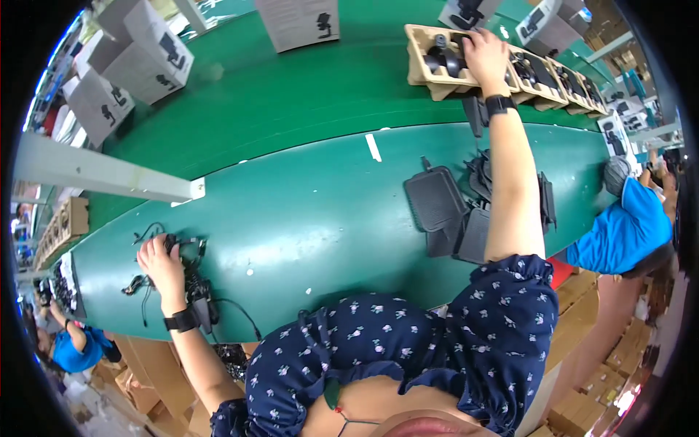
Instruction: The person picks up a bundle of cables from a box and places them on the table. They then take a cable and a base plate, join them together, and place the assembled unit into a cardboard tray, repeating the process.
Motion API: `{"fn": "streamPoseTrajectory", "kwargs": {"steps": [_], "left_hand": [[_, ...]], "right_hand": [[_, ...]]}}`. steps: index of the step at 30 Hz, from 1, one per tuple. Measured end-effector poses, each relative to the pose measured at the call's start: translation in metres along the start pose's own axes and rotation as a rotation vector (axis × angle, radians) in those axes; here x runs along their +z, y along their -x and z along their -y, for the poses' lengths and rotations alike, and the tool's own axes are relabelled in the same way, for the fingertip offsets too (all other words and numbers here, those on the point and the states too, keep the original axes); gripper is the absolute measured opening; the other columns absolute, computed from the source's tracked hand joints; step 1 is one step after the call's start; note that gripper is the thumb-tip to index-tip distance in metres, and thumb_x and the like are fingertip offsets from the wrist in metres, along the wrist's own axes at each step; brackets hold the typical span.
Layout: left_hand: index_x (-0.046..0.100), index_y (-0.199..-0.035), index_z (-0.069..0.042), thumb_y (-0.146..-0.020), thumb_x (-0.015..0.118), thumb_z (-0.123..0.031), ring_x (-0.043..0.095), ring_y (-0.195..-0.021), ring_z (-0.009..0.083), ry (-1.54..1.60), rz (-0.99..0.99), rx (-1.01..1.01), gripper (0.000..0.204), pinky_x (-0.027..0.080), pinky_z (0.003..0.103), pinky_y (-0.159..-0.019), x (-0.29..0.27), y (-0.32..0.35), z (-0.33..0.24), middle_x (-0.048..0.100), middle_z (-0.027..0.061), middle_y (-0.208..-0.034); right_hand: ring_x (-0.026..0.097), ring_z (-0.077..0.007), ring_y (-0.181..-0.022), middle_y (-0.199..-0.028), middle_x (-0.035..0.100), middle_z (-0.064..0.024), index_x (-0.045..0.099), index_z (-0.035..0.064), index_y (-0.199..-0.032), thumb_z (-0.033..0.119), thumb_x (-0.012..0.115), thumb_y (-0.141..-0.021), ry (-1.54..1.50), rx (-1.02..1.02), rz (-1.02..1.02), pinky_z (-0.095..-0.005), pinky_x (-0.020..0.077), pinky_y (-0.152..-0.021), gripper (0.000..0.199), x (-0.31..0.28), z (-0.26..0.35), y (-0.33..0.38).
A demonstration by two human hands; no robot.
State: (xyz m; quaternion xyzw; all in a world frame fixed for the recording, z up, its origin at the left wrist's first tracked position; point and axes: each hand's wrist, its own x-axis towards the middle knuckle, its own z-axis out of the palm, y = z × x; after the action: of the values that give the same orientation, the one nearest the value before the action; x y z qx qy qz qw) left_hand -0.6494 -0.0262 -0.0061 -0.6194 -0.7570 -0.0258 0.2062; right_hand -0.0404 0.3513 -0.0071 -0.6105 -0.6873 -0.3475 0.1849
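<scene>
two hands apart, left hand [159, 256] on black cables [191, 280], right hand [484, 52] in cardboard tray [422, 62]

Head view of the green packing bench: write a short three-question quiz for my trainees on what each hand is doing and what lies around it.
1. True or false: the right hand rests on a cardboard tray of black parts.
2. What does the left hand touch? A) a white box B) a pile of black cables C) a flat black pad
3. Fill in: the flat black pads lie beside the person's ____ forearm.

Key: 1 true; 2 B; 3 right
</scene>
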Motion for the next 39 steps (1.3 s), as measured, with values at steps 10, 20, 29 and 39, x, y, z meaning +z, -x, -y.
{"fn": "streamPoseTrajectory", "kwargs": {"steps": [10,20,29,39], "left_hand": [[0.055,-0.091,-0.004,-0.066,0.075,-0.012,0.054,-0.076,0.0277,0.82,-0.022,0.337,0.033,0.047,0.036,-0.065,-0.074,-0.042,-0.137,0.054,0.01,-0.083],[0.038,-0.125,-0.005,-0.07,0.077,-0.011,0.056,-0.069,0.0176,1.312,0.225,0.021,0.067,0.048,0.03,-0.06,-0.079,-0.017,-0.12,0.052,0.0075,-0.094],[0.033,-0.135,-0.001,-0.082,0.066,-0.025,0.044,-0.123,0.0259,1.701,0.651,0.289,0.067,0.035,0.037,-0.104,-0.042,0.005,-0.15,0.046,0.0198,-0.129],[0.038,-0.13,0.003,-0.098,0.032,-0.037,0.05,-0.117,0.0281,2.873,0.822,-0.195,0.051,0.04,0.047,-0.101,-0.053,0.007,-0.142,0.05,0.0182,-0.128]], "right_hand": [[0.055,-0.0315,-0.1,-0.109,0.06,-0.0121,0.06,0.0079,-0.111,0.027,0.059,-0.085,-1.175,-0.732,0.033,-0.0411,0.0445,-0.084,0.033,-0.215,0.195,0.031],[0.059,-0.0171,-0.062,-0.07,0.06,-0.0049,0.062,0.007,-0.096,0.001,0.054,-0.084,-1.353,-0.572,0.211,-0.0288,0.0459,-0.055,0.016,-0.284,0.245,0.075],[0.042,-0.0033,-0.06,-0.073,0.049,0.0029,0.058,0.0029,-0.106,0.019,0.044,-0.098,-1.845,-0.008,0.479,-0.0177,0.0378,-0.054,0.023,-0.31,0.266,0.074],[0.053,-0.02,-0.07,-0.084,0.059,-0.0069,0.063,0.0047,-0.101,0.001,0.059,-0.082,-1.392,-0.535,0.235,-0.0302,0.0419,-0.063,0.02,-0.318,0.272,0.103]]}}
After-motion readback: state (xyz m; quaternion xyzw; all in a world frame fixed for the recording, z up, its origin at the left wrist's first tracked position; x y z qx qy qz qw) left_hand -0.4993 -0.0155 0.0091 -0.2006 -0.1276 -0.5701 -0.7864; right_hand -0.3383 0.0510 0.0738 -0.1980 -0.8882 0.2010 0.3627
